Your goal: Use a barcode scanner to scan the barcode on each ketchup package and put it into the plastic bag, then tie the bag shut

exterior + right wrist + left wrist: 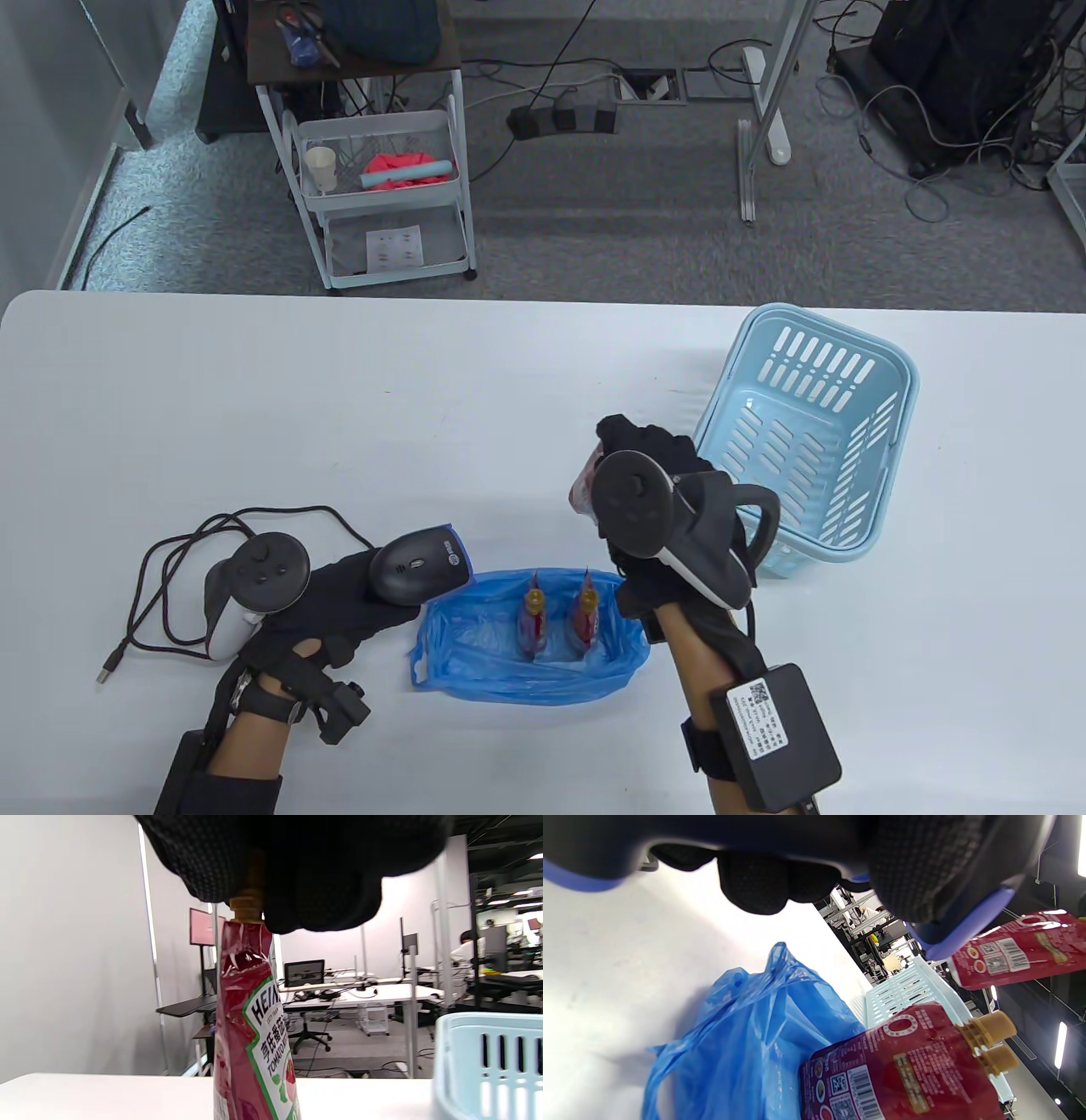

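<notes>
We take the blue plastic bag (475,654) as our landmark on the white table (339,407). Behind and right of it lies the light-blue basket (814,441), tipped on its side. Left of the bag, the left hand (339,607) grips the barcode scanner (420,567), its head aimed over the bag. Above the bag's right rim, the right hand (653,475) pinches a ketchup package (254,1035) by its spout; the pouch hangs upright. Two more ketchup pouches (560,624) stand inside the bag. Only the left wrist view shows us the barcodes; only the right wrist view shows the held pouch's front label.
</notes>
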The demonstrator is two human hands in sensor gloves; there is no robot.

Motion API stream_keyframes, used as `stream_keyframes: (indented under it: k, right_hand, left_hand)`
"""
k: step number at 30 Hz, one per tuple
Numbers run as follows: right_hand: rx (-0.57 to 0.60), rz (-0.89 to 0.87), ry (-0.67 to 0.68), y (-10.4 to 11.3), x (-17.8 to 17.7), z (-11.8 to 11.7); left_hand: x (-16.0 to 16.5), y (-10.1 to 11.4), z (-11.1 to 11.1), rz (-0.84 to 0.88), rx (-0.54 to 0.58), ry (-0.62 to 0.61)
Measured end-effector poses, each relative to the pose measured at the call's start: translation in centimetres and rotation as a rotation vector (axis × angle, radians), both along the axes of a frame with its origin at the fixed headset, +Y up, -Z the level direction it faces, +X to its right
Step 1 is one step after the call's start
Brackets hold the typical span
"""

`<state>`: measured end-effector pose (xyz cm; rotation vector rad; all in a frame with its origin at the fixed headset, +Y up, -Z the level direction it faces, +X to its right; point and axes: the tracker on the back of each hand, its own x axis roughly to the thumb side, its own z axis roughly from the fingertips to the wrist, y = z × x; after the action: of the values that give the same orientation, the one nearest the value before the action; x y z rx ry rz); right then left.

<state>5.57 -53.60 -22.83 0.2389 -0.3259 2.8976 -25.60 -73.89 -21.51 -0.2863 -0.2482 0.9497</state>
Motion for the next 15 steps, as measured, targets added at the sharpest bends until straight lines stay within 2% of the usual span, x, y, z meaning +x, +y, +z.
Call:
stream_keyframes:
  k: [9, 15]
  right_hand:
    - [-0.053, 0.028, 0.120, -2.5, -4.7, 0.0]
    - [-0.080, 0.039, 0.158, -3.7, -6.3, 0.0]
  left_hand:
    - [-0.1, 0.2, 0.0, 0.018, 0.021, 0.008]
    - [0.0, 0.3, 0.1, 0.026, 0.034, 0.004]
